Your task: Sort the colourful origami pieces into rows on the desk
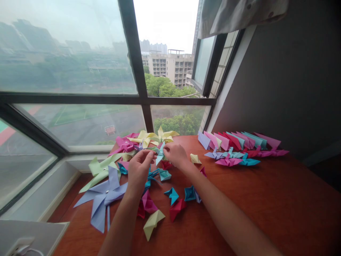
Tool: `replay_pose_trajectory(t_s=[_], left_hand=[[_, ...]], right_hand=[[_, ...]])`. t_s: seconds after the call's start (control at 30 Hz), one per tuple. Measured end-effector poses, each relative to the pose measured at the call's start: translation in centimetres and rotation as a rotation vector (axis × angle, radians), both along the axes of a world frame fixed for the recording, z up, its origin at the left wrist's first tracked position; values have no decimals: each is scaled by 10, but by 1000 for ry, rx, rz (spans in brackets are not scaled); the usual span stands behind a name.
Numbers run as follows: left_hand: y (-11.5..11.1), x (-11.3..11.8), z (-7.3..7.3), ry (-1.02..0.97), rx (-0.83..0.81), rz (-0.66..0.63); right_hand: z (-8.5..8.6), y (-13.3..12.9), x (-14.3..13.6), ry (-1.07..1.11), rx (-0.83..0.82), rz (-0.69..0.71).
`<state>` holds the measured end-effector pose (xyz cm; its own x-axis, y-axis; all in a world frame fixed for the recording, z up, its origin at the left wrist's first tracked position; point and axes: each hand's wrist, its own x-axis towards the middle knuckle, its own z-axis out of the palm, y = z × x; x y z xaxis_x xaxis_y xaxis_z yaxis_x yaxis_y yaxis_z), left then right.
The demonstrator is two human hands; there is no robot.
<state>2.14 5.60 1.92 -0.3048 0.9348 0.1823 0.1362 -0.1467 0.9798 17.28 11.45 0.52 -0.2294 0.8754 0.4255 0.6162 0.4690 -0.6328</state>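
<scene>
A small light-blue folded paper piece (160, 153) is held upright between both hands, above the paper shapes on the table. My right hand (174, 153) pinches its upper right side. My left hand (141, 165) has its thumb and fingers pressed together at the left of the piece; whether they grip it is hard to make out. Below the hands lie a teal paper boat (164, 174), a blue folded piece (172, 195), a red one (177, 209) and a pale yellow one (153, 223).
Paper pinwheels, one lavender (106, 193) and one green (102, 168), lie left on the brown table (255, 206). Rows of folded paper (239, 140) stand at the back right. A window frame (106, 99) rises behind; a dark wall is at right.
</scene>
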Motion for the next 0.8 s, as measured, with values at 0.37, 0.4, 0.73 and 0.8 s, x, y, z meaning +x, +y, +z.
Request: replay_pose_trajectory(t_s=[0.37,0.4,0.73,0.8], left_hand=[[-7,18,1,201,-18,-210],[-8,23,0,196,-23,-289],[-11,38,-12,323,-6,-373],[-13,40,-9,421,-11,-403]], right_hand=[[7,-43,37,210,228,-144],[6,-51,41,227,237,-141],[-18,-75,79,470,-29,-25],[-21,-72,83,529,-107,-33]])
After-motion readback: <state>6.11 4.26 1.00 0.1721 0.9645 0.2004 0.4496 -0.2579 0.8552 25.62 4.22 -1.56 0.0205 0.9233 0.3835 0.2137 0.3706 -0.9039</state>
